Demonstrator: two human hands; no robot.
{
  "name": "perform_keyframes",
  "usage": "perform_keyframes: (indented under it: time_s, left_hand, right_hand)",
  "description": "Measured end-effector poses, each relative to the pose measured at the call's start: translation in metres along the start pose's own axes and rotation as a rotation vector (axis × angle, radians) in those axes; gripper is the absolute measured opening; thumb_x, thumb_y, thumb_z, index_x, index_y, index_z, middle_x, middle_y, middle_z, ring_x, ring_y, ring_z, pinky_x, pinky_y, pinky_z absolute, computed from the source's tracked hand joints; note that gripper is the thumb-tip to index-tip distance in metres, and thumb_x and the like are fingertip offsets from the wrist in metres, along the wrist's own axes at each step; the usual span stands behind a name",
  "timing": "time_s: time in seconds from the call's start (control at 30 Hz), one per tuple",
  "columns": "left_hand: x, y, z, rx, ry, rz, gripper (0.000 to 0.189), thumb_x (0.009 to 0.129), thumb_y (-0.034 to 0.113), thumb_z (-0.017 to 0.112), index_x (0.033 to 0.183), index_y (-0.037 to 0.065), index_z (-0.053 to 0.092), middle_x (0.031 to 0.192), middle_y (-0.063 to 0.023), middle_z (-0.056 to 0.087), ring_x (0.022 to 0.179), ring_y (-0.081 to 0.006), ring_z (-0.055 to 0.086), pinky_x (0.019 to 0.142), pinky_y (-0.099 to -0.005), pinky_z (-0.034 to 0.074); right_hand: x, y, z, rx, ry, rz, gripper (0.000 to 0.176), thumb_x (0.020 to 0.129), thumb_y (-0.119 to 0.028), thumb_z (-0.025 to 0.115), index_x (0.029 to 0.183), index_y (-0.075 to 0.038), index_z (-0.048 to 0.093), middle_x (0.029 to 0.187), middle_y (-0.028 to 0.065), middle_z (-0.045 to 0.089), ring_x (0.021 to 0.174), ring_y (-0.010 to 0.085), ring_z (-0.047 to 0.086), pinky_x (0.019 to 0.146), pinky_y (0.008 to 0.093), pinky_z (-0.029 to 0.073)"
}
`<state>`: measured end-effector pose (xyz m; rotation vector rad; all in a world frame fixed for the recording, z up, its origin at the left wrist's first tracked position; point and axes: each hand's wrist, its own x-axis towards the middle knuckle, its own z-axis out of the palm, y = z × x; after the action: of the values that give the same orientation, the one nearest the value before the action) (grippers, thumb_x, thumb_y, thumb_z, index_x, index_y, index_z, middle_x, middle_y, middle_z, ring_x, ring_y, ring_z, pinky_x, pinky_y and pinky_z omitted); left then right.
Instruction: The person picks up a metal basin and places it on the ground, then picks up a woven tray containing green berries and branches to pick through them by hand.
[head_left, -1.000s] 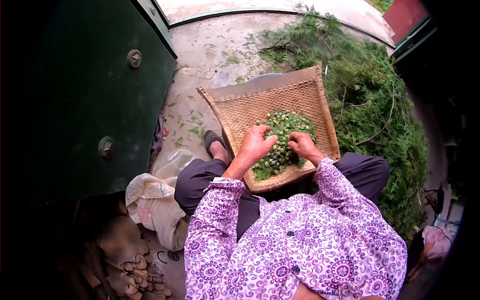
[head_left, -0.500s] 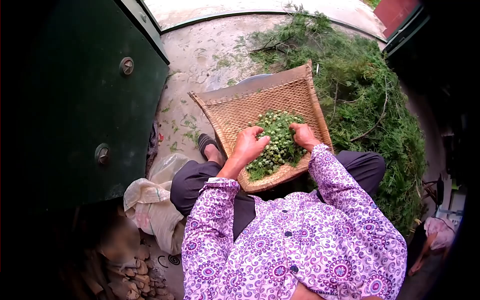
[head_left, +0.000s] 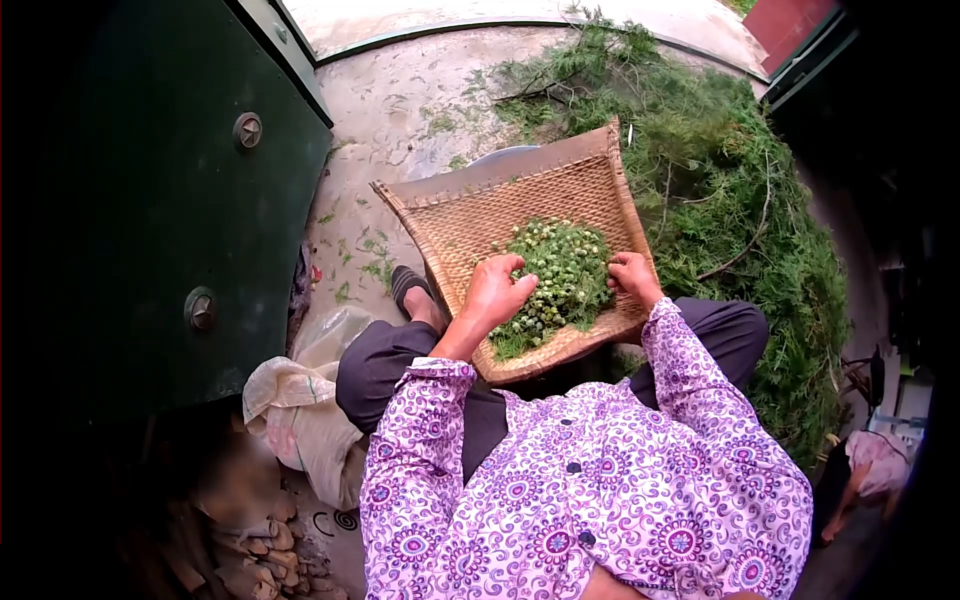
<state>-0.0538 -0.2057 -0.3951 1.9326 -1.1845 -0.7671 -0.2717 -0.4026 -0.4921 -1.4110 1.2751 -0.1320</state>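
Observation:
A woven basket tray (head_left: 450,225) lies tilted across my lap. Inside it is a heap of small green cones (head_left: 560,262) mixed with leafy green bits. At the heap's left edge is my left hand (head_left: 493,290), its thumb and fingers curved towards the cones; what lies between the fingertips is too small to make out. My right hand (head_left: 634,277) is at the right edge of the heap, near the tray's rim, with fingertips pinched together on something too small to name.
Cut evergreen branches (head_left: 720,190) cover the floor on the right. A dark green metal door (head_left: 180,200) stands at the left. Beside my left knee is a pale sack (head_left: 310,410), with split wood (head_left: 265,560) below. Another person's arm (head_left: 850,495) shows at the lower right.
My right hand has moved to the right, from over the cones to the tray's right side. My left hand has stayed nearly in place.

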Motion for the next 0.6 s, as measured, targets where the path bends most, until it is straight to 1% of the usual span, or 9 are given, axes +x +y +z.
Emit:
perform_keyframes:
  time_s: [0.07, 0.13, 0.2, 0.27, 0.33, 0.4, 0.47, 0.5, 0.6]
  left_hand:
    - [0.0, -0.005, 0.004, -0.002, -0.004, 0.002, 0.042, 0.073, 0.028, 0.062, 0.101, -0.003, 0.059, 0.088, -0.0164, 0.062, 0.074, -0.0213, 0.061, 0.067, -0.0326, 0.049]
    - [0.0, -0.003, 0.003, -0.001, -0.003, 0.003, 0.042, 0.073, 0.028, 0.062, 0.101, -0.003, 0.059, 0.088, -0.0159, 0.062, 0.074, -0.0212, 0.061, 0.067, -0.0326, 0.049]
    - [-0.001, 0.0, 0.002, -0.065, -0.003, -0.021, 0.041, 0.07, 0.03, 0.06, 0.095, -0.003, 0.06, 0.092, -0.0217, 0.06, 0.089, -0.0331, 0.058, 0.079, -0.0382, 0.045]
    - [0.0, 0.0, 0.0, -0.074, -0.003, -0.029, 0.041, 0.07, 0.03, 0.059, 0.095, -0.003, 0.06, 0.093, -0.022, 0.06, 0.089, -0.033, 0.058, 0.079, -0.0383, 0.045]
    - [0.001, -0.001, -0.001, -0.007, 0.001, -0.004, 0.04, 0.073, 0.027, 0.062, 0.099, -0.002, 0.06, 0.089, -0.0152, 0.062, 0.076, -0.0209, 0.061, 0.067, -0.0323, 0.048]
    - [0.001, -0.003, 0.0, 0.0, -0.005, 0.002, 0.04, 0.073, 0.027, 0.062, 0.1, -0.002, 0.06, 0.089, -0.0154, 0.062, 0.076, -0.021, 0.061, 0.068, -0.0322, 0.048]
    - [0.0, -0.004, 0.001, 0.005, -0.016, 0.008, 0.041, 0.073, 0.027, 0.062, 0.101, -0.002, 0.059, 0.09, -0.0156, 0.062, 0.077, -0.0211, 0.061, 0.068, -0.0321, 0.048]
    - [-0.001, -0.002, 0.001, 0.016, -0.016, 0.003, 0.041, 0.073, 0.028, 0.062, 0.101, -0.002, 0.059, 0.091, -0.0158, 0.062, 0.077, -0.0214, 0.061, 0.069, -0.0322, 0.048]
    - [-0.002, 0.0, 0.002, 0.037, -0.025, -0.003, 0.041, 0.073, 0.028, 0.062, 0.101, -0.002, 0.059, 0.092, -0.0163, 0.061, 0.078, -0.0221, 0.061, 0.07, -0.0325, 0.049]
  right_hand:
    - [0.008, 0.002, 0.01, 0.017, 0.027, 0.028, 0.023, 0.076, -0.011, 0.06, 0.095, 0.002, 0.059, 0.065, 0.0049, 0.057, 0.048, 0.0101, 0.055, 0.039, 0.0222, 0.044]
    - [0.002, -0.014, 0.027, -0.192, 0.224, 0.062, 0.035, 0.072, -0.024, 0.068, 0.092, 0.003, 0.059, 0.068, 0.0089, 0.06, 0.056, 0.0184, 0.059, 0.047, 0.0309, 0.047]
    - [0.02, 0.0, 0.038, -0.598, 0.318, -0.243, 0.048, 0.067, -0.035, 0.07, 0.093, 0.004, 0.059, 0.084, 0.0215, 0.062, 0.082, 0.0332, 0.06, 0.077, 0.0373, 0.045]
    - [0.035, 0.009, 0.045, -0.727, 0.306, -0.426, 0.048, 0.07, -0.021, 0.069, 0.105, 0.009, 0.053, 0.084, 0.0154, 0.064, 0.06, 0.0181, 0.061, 0.056, 0.0289, 0.049]
    - [0.035, 0.01, 0.048, -0.636, 0.192, -0.413, 0.041, 0.072, -0.016, 0.066, 0.103, 0.007, 0.055, 0.078, 0.0137, 0.063, 0.057, 0.0171, 0.06, 0.055, 0.0282, 0.049]
    - [0.022, -0.003, 0.049, -0.544, 0.082, -0.399, 0.035, 0.073, -0.012, 0.063, 0.102, 0.006, 0.056, 0.072, 0.0121, 0.063, 0.054, 0.0162, 0.058, 0.053, 0.0275, 0.048]
    - [-0.018, -0.039, 0.046, 0.066, -0.323, -0.121, 0.021, 0.072, -0.005, 0.059, 0.091, 0.004, 0.059, 0.062, 0.0115, 0.06, 0.054, 0.0168, 0.058, 0.05, 0.0287, 0.047]
    - [-0.02, -0.038, 0.044, 0.11, -0.34, -0.182, 0.018, 0.073, 0.001, 0.054, 0.09, 0.002, 0.059, 0.059, 0.0065, 0.058, 0.048, 0.009, 0.053, 0.043, 0.0219, 0.044]
    - [-0.012, -0.013, 0.024, -0.009, -0.219, -0.183, 0.016, 0.075, -0.001, 0.053, 0.089, 0.003, 0.058, 0.06, 0.0072, 0.058, 0.049, 0.0103, 0.054, 0.043, 0.0232, 0.044]
